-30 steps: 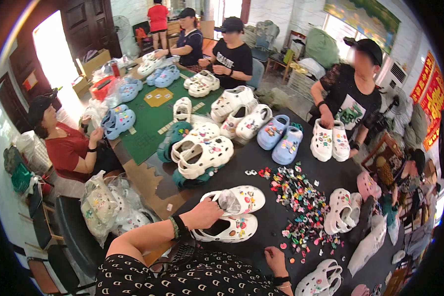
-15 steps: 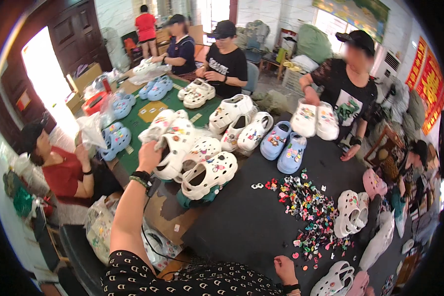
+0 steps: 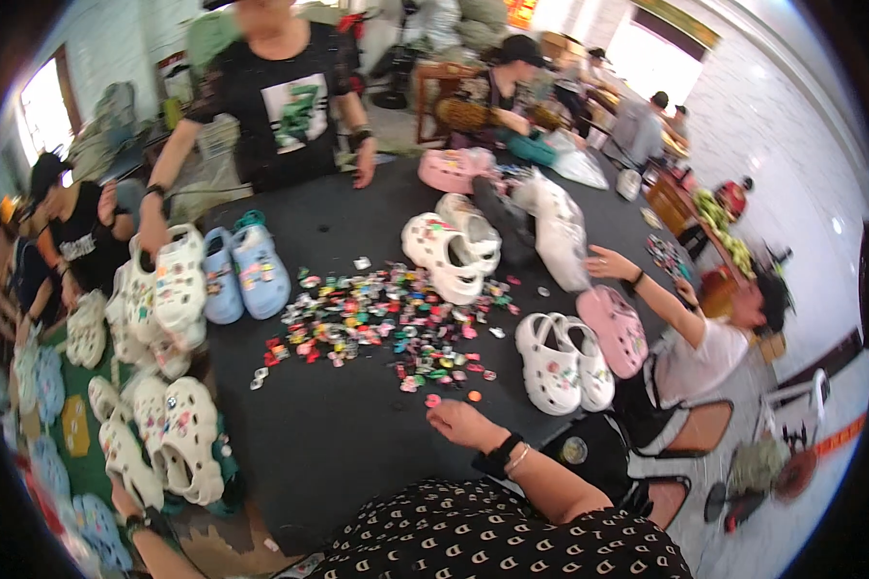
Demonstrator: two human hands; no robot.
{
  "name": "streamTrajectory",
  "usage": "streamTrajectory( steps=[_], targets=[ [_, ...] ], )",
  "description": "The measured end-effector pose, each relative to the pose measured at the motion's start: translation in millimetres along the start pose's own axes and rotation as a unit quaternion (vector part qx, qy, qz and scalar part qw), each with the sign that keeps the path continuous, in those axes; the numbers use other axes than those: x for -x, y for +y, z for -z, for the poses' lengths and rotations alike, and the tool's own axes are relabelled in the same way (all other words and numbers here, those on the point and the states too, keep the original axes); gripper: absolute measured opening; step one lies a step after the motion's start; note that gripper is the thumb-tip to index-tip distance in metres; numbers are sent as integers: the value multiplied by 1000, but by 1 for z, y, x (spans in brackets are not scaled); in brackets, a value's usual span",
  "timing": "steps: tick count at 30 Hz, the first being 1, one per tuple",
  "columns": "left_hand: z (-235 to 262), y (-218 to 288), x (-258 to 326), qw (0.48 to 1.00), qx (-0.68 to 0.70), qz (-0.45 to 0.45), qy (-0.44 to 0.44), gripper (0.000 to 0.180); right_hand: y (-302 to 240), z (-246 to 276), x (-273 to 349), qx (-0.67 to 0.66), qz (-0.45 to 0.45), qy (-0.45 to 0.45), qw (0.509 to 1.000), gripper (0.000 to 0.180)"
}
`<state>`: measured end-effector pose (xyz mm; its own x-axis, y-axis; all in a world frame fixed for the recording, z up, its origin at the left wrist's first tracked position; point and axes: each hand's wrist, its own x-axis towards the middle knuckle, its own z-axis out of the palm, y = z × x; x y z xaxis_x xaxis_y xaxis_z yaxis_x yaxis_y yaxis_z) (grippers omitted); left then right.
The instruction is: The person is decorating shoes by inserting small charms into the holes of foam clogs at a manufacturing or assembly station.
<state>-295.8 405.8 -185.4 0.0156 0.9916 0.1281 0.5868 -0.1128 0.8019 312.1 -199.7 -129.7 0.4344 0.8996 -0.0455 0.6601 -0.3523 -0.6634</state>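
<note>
Beside the stacked white clogs (image 3: 191, 434) at the lower left, my left hand (image 3: 124, 500) is closed at the heel of a white clog (image 3: 130, 465); its fingers are partly hidden. My right hand (image 3: 461, 425) hovers by the near edge of a heap of small colourful shoe charms (image 3: 386, 318). Its fingers are curled in, and anything inside them is hidden. A pink round charm (image 3: 433, 399) lies just beyond its fingertips. Past the heap stand white clogs (image 3: 444, 256) decorated with charms.
Blue clogs (image 3: 261, 275) stand at the black table's (image 3: 280, 454) left. Opposite, a co-worker (image 3: 280, 106) reaches to white clogs (image 3: 179, 285). On the right, another person's arm (image 3: 671, 304) extends near a pink clog (image 3: 613, 333) and a white pair (image 3: 553, 367).
My view has swung right. The co-worker's white pair, earlier held up, is now down beside the blue clogs. My right hand has come forward to the charms; my left remains at the white clogs.
</note>
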Motion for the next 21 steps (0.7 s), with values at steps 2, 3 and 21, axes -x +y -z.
streamTrajectory(
  steps=[2,3,21],
  targets=[
    [-5,11,3,994,-39,102,-28,67,26,26,9,20,22,149,988,13],
    [-1,15,5,994,-68,83,1,70,36,43,11,27,-6,214,977,14],
    [-39,111,126,995,-57,55,53,46,211,210,72,291,-436,71,848,27]
  ],
)
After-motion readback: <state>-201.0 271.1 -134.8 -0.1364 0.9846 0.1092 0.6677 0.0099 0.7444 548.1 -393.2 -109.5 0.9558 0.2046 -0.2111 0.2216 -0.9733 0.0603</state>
